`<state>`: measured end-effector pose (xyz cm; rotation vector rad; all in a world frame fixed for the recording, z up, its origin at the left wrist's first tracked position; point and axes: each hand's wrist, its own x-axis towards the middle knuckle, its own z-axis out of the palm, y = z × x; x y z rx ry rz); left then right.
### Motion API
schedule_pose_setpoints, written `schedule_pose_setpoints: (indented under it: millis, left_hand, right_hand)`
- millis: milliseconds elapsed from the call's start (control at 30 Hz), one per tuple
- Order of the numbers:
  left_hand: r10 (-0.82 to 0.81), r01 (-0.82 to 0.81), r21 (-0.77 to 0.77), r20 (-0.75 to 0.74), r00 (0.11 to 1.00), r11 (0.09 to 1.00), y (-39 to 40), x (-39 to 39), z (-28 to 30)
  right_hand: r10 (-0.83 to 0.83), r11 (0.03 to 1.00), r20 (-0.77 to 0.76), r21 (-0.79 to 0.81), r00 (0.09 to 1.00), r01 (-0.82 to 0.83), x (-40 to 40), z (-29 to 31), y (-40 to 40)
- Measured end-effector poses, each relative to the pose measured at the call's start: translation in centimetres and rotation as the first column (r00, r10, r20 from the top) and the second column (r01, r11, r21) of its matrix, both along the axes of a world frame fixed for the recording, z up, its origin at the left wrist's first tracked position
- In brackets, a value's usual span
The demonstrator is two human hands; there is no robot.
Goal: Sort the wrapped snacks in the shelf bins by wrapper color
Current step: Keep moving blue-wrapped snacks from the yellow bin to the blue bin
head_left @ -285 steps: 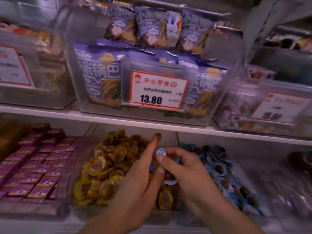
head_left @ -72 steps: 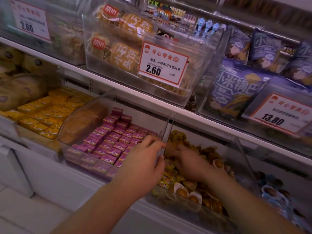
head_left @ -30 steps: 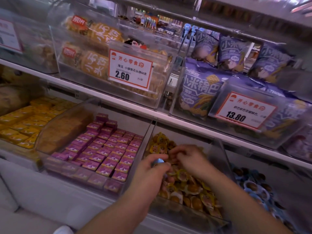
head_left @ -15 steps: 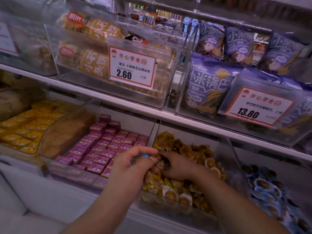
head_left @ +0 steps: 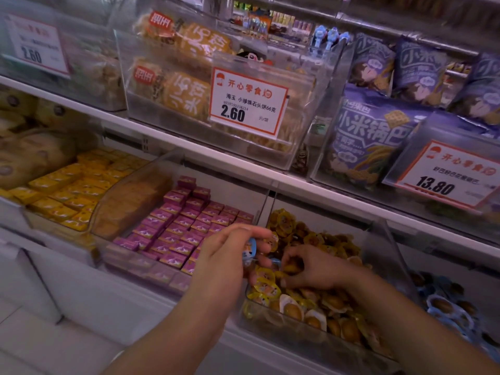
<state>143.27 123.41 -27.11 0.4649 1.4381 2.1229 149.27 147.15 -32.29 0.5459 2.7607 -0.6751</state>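
Small round blue-rimmed snack cup (head_left: 249, 250) shows against round yellow-rimmed brown-centred snack cups (head_left: 319, 269), beside magenta boxed sweets with white marks (head_left: 186, 226), yellow boxed sweets (head_left: 70, 190), purple printed crisp bags (head_left: 368, 136), and white orange-bordered price cards (head_left: 247, 101).

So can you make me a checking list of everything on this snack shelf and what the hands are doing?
Surface: white shelf board above, clear bins below.
Job's things: yellow-wrapped snacks fill the middle bin; blue-wrapped snacks lie in the bin to its right; one blue-wrapped snack is out of its bin, in the left hand.
Clutter: purple boxes, yellow boxes, price tag reading 2.60, purple bags.
Hands: left hand pinches the blue-wrapped snack; right hand digs among the yellow ones, what it holds is unclear.
Cables: nothing seen.
Surroundings: shop shelves, pale floor.
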Motion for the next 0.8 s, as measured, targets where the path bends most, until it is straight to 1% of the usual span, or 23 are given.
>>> schedule_pose_setpoints:
  millis: [67,167,233,267,367,400,467,500,600,700,767,800]
  left_hand:
    - [0.005,-0.006,-0.008,-0.007,1.000,1.000,-0.2,-0.1,0.1]
    - [0.008,-0.009,-0.019,-0.012,1.000,1.000,-0.3,0.0,0.4]
    - [0.008,-0.008,-0.019,-0.019,1.000,1.000,-0.4,0.0,0.5]
    - [0.007,-0.007,-0.019,-0.021,1.000,1.000,-0.4,0.1,0.6]
    - [0.008,-0.008,-0.017,-0.021,1.000,1.000,-0.5,0.1,0.7]
    - [0.012,-0.012,-0.017,-0.019,1.000,1.000,-0.5,0.1,0.7]
    - [0.021,-0.021,-0.018,-0.014,1.000,1.000,-0.4,0.1,0.7]
    - [0.023,-0.024,-0.021,-0.013,1.000,1.000,-0.4,0.1,0.7]
    - [0.024,-0.024,-0.029,-0.012,1.000,0.999,-0.4,0.2,0.8]
    - [0.015,-0.016,-0.040,-0.011,1.000,0.999,-0.4,0.2,0.8]
    - [0.009,-0.009,-0.039,-0.013,1.000,0.999,-0.4,0.3,0.7]
    - [0.006,-0.006,-0.038,-0.016,1.000,0.999,-0.4,0.2,0.6]
  right_hand:
    - [0.031,0.987,0.103,0.155,0.994,-0.047,0.2,0.8,0.1]
    - [-0.035,0.922,0.194,0.385,0.980,-0.043,0.0,1.5,0.2]
    - [-0.088,0.891,0.209,0.454,0.974,-0.017,-0.5,1.4,-0.2]
    - [-0.083,0.884,0.184,0.468,0.979,-0.013,-0.7,1.2,-0.4]
    - [0.005,0.848,0.012,0.530,1.000,-0.011,-1.8,0.2,-1.4]
    - [0.010,0.836,0.004,0.549,1.000,-0.011,-2.3,-0.3,-1.7]
    - [-0.032,0.826,0.084,0.564,0.996,-0.021,-3.1,-1.4,-2.2]
    - [-0.066,0.836,0.127,0.549,0.990,-0.014,-3.5,-1.7,-2.3]
    - [-0.152,0.893,0.223,0.449,0.963,0.037,-4.3,-1.4,-1.6]
    - [-0.160,0.892,0.320,0.453,0.934,-0.002,-4.6,-1.0,-0.9]
    - [-0.159,0.879,0.323,0.476,0.933,-0.015,-4.6,-0.8,-0.8]
    - [-0.148,0.873,0.292,0.488,0.945,-0.014,-4.6,-0.8,-0.9]
